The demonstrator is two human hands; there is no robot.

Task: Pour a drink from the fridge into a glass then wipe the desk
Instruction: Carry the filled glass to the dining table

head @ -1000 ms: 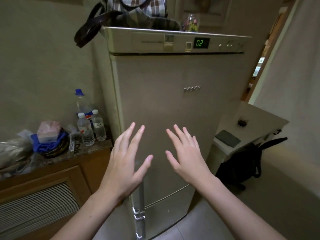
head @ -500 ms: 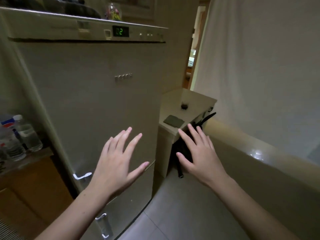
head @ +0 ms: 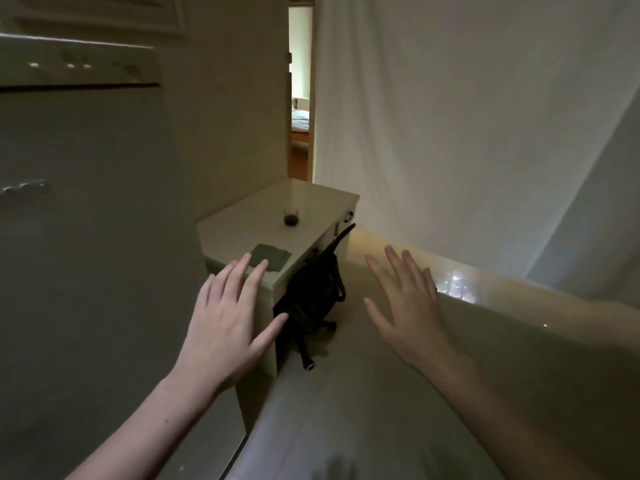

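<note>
The fridge point(head: 86, 237) fills my left side, its door shut. Ahead stands the white desk point(head: 242, 223), with a black bag point(head: 308, 299) leaning against its front. My left hand point(head: 225, 327) hovers spread and empty near the desk's closest corner; my right hand point(head: 408, 306) is splayed open too, holding nothing, out over the floor. A grey cloth point(head: 270, 261) lies flat at the desk's near end, just past my left fingertips. Farther back sits the small glass point(head: 291, 216), with dark liquid in its bottom. I judge the pouring done, since no bottle is in sight; wiping the desk remains.
</note>
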